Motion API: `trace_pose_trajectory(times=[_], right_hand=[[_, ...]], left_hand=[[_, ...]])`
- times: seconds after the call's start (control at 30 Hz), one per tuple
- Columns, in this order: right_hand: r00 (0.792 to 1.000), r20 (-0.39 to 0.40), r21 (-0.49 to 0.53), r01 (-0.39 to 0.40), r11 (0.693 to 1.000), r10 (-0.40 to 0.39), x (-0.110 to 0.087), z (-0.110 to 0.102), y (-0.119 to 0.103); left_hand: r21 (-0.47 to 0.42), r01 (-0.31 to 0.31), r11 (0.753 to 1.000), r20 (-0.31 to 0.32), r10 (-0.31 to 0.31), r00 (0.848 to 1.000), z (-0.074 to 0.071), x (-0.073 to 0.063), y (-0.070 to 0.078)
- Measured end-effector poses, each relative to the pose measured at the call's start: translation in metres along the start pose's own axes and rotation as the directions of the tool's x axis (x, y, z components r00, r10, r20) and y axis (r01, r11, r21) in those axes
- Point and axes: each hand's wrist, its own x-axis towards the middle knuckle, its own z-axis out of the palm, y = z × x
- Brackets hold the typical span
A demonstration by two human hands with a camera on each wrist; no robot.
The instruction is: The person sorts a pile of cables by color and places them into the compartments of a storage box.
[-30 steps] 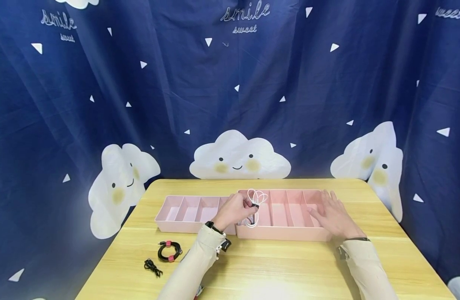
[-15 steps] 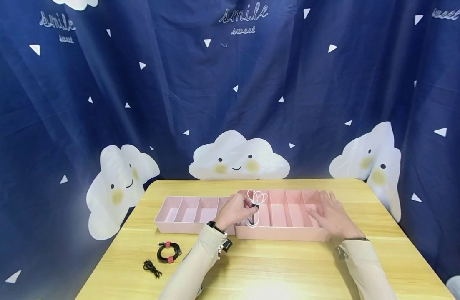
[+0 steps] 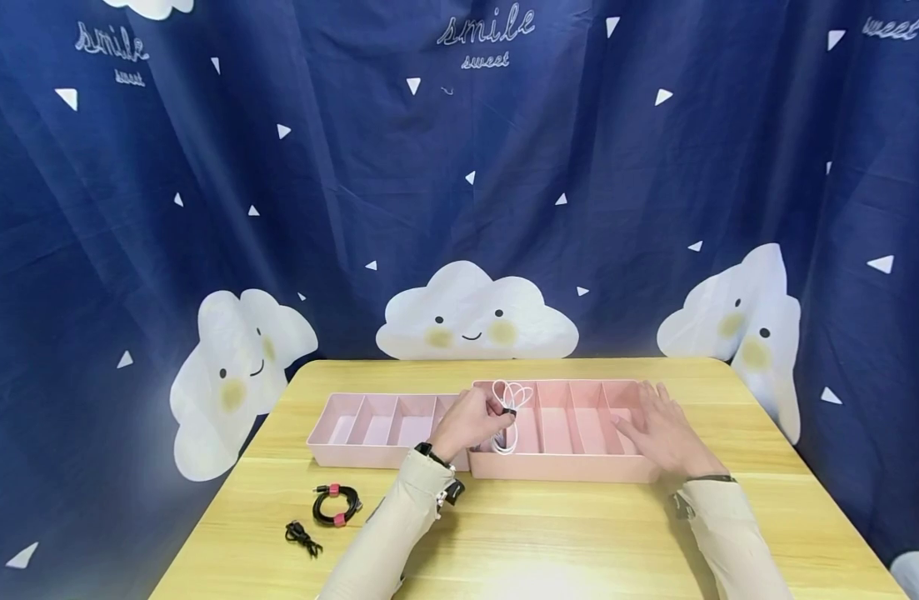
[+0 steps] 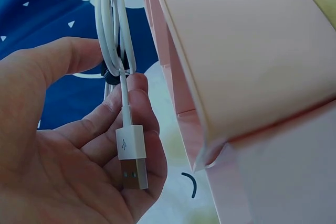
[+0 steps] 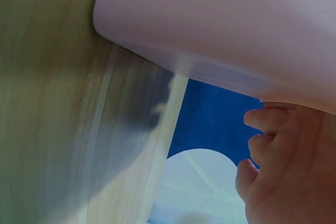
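Observation:
A coiled white USB cable point(image 4: 122, 66), bound with a black tie, is pinched between the thumb and fingers of my left hand point(image 3: 470, 421). Its metal plug hangs down in front of the palm in the left wrist view. That hand is above the left end of the pink divided box point(image 3: 564, 467). At the box's right end rests my right hand point(image 3: 671, 429), with the thumb over the rim and the fingers stretched along the outer side. In the right wrist view the fingers point(image 5: 265, 121) lie beside the box wall, partly hidden by it.
Left of the pink box, a paler divided box point(image 3: 384, 456) stands against it. On the wooden table point(image 3: 579, 533) at front left lie a black cable coiled with red ties point(image 3: 337, 506) and a small black cable bundle point(image 3: 303, 538). A blue cloud-patterned curtain point(image 3: 339, 150) hangs behind.
Both hands keep almost the same place, and the white cable stays pinched in the left. The head view has shifted very slightly.

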Motion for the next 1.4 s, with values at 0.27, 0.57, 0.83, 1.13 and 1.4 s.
trace_pose_trajectory(times=[0.27, 0.57, 0.83, 1.13, 1.4], right_hand=[[1.000, -0.002, 0.008, -0.002, 1.000, 0.002, -0.0006, 0.0002, 0.0002], [1.000, 0.004, 0.017, -0.008, 1.000, 0.008, -0.0014, -0.0015, -0.0011], [1.000, 0.002, 0.029, -0.004, 1.000, 0.004, -0.0013, -0.0013, -0.0002], [1.000, 0.002, 0.032, 0.005, 0.999, -0.005, -0.0017, -0.0011, -0.0009], [1.000, -0.009, 0.029, 0.009, 1.000, -0.008, -0.0013, -0.0005, 0.0002]], left_hand=[[0.007, 0.028, 1.000, 0.003, -0.028, 1.000, 0.0002, -0.0009, -0.0007], [0.004, 0.024, 1.000, -0.013, -0.024, 1.000, 0.0011, 0.0003, -0.0026], [0.002, 0.032, 1.000, -0.007, -0.032, 0.999, 0.0013, 0.0005, -0.0016], [-0.041, 0.046, 0.998, 0.010, -0.046, 0.999, 0.0029, 0.0017, 0.0001], [-0.042, 0.052, 0.998, 0.008, -0.052, 0.999, 0.0048, 0.0032, -0.0002]])
